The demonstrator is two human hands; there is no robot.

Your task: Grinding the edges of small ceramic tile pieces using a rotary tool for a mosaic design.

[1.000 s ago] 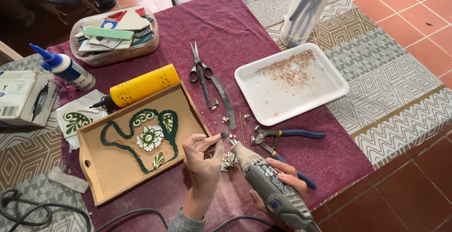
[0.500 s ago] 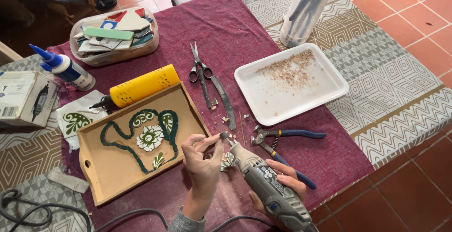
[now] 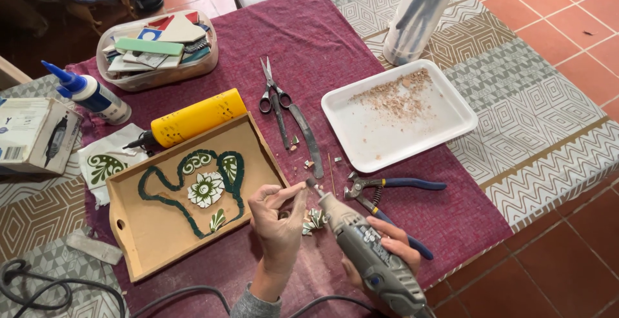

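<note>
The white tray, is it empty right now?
No, the white tray holds a scatter of brownish crumbs and dust near its far end, beside the scissors.

At the counter's left edge we see a white and blue cardboard box [image 3: 35, 134] with a tool pictured on its side. Just beside it lies a glue bottle [image 3: 90, 93] wearing a blue label.

On the table [image 3: 529, 131], the wooden tray [image 3: 155, 240] lies left of the hands; scissors [image 3: 274, 95] behind; the foam tray [image 3: 445, 131] and pliers [image 3: 393, 186] to the right.
</note>
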